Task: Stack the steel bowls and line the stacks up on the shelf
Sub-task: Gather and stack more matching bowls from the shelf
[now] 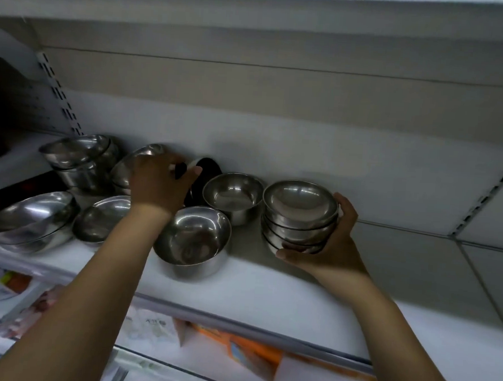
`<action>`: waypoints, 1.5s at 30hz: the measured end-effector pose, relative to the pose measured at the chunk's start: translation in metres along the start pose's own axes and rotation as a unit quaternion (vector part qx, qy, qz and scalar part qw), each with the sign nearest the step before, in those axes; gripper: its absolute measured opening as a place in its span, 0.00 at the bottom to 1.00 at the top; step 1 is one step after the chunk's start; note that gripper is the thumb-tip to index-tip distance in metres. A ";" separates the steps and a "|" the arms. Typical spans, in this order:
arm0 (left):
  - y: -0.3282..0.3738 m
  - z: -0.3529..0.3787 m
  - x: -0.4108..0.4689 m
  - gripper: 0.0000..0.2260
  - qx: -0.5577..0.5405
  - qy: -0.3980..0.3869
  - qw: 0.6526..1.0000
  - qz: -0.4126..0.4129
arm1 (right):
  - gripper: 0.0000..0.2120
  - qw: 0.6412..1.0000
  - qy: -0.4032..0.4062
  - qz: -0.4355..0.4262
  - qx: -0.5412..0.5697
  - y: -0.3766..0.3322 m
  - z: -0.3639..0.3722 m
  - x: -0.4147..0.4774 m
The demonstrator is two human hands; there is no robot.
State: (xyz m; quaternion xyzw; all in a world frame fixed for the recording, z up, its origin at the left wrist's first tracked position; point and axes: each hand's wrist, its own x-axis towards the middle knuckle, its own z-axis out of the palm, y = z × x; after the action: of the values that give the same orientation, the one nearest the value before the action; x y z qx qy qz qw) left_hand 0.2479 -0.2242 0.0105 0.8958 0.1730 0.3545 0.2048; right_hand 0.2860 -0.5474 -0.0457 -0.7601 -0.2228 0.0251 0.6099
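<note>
A stack of several shallow steel bowls [299, 214] stands on the white shelf [268, 285], right of centre. My right hand [326, 248] grips its right side, thumb under the lowest bowl. My left hand [159, 181] reaches to the back of the shelf, fingers curled over a tilted steel bowl [137, 159] beside a dark round object [204, 175]; whether it grips the bowl is unclear. A deep bowl [193, 236] sits at the front centre, and a smaller one [232, 195] stands behind it.
More steel bowls crowd the left: a tilted stack [78, 159] at the back, wide bowls [30, 221] at the front left, and another bowl [101, 219] under my left forearm. The shelf's right half [417, 259] is bare. Packaged goods [249, 355] lie on the shelf below.
</note>
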 end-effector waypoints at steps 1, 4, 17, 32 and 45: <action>-0.002 0.003 0.004 0.18 0.015 -0.009 1.000 0.006 | 0.60 1.000 -0.001 -0.002 0.002 0.001 0.003 0.002; -0.006 0.012 0.014 0.22 0.039 -0.058 0.998 0.006 | 0.60 1.000 0.008 -0.007 -0.003 0.003 0.008 0.004; 0.000 0.006 0.035 0.19 -0.055 -0.187 0.980 -0.041 | 0.57 1.000 0.019 -0.015 -0.005 0.004 0.014 0.007; 0.007 -0.004 0.031 0.25 -0.035 -0.076 0.996 0.025 | 0.59 1.000 0.018 0.020 -0.006 0.000 0.014 0.004; 0.038 -0.024 0.041 0.14 -0.222 0.029 0.975 -0.020 | 0.57 0.996 0.059 0.052 -0.035 -0.009 0.022 -0.001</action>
State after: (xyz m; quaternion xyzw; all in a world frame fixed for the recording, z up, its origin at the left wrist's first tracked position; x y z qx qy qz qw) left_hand 0.2651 -0.2327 0.0682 0.8140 0.1136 0.4055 0.4001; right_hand 0.2756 -0.5265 -0.0430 -0.7918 -0.1474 0.0034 0.5927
